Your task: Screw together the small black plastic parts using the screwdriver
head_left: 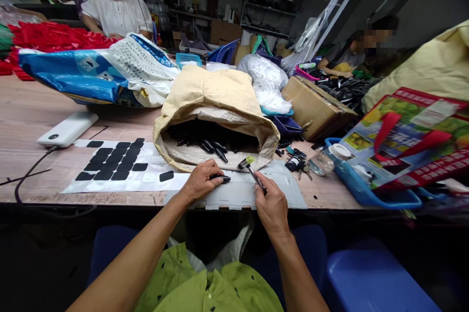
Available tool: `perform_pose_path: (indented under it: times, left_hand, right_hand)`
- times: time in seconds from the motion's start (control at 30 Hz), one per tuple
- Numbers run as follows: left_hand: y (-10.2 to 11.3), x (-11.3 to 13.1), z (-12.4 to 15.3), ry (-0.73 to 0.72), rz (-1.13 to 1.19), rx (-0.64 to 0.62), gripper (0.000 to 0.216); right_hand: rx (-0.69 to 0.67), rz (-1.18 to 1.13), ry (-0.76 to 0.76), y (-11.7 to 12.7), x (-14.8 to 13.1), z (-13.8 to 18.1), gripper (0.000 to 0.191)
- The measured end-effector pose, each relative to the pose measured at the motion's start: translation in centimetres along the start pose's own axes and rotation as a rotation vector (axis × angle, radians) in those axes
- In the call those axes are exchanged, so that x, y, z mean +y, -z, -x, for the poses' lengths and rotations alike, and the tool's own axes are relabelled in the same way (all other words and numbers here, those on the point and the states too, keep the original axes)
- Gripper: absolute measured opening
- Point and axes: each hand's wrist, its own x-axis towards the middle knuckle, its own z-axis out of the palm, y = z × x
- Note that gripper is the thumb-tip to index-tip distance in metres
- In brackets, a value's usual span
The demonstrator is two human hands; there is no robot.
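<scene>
My left hand (201, 181) is closed around a short black pen-like piece (224, 178), which points right just above a grey sheet (234, 199) at the table's front edge. A small hammer (258, 178) is gripped by its handle in my right hand (271, 203). Its head, metal with a yellow-green part, is up and to the left, beside the left hand's piece and apart from it. Right behind both hands, a tan woven sack (216, 88) lies with its mouth facing me. Several black pen-like pieces (220, 151) lie inside; its depth is dark.
Black rounded patches (113, 160) lie on a white sheet at left, near a white power bank (68, 129) with a cable. A blue-and-white bag (106, 72) stands behind. Keys (302, 163), a blue basket (381, 198) and a cardboard box (315, 104) are right. Other people sit across the table.
</scene>
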Motion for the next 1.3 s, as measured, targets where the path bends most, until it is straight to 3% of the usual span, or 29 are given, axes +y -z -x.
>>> perform_pose_path:
  times: [0.27, 0.43, 0.53, 0.7, 0.87, 1.1, 1.3]
  left_hand:
    - [0.2, 0.5, 0.1, 0.004, 0.091, 0.009, 0.017]
    - [0.2, 0.5, 0.1, -0.012, 0.085, 0.010, 0.014]
    - [0.2, 0.7, 0.1, -0.013, 0.076, 0.009, 0.013]
    - [0.2, 0.8, 0.1, -0.003, 0.060, 0.007, 0.014]
    - [0.1, 0.9, 0.2, 0.015, 0.060, 0.024, 0.012]
    - [0.1, 0.7, 0.1, 0.041, 0.015, 0.027, 0.015]
    - [0.0, 0.6, 0.1, 0.030, -0.026, 0.025, 0.015]
  right_hand:
    - [-0.030, -0.100, 0.132, 0.6, -2.0, 1.4, 0.042]
    - [-0.001, 0.042, 0.234, 0.5, -2.4, 3.2, 0.045]
    - [-0.049, 0.119, 0.218, 0.7, -2.4, 3.5, 0.046]
    - [0.043, 0.053, 0.223, 1.0, -3.1, 3.5, 0.046]
    - [-0.035, 0.119, 0.224, 0.7, -3.1, 3.7, 0.047]
    - [0.102, 0.168, 0.124, 1.5, -2.0, 0.6, 0.046]
    - [0.158, 0.327, 0.087, -0.1, 0.7, -2.8, 0.052]
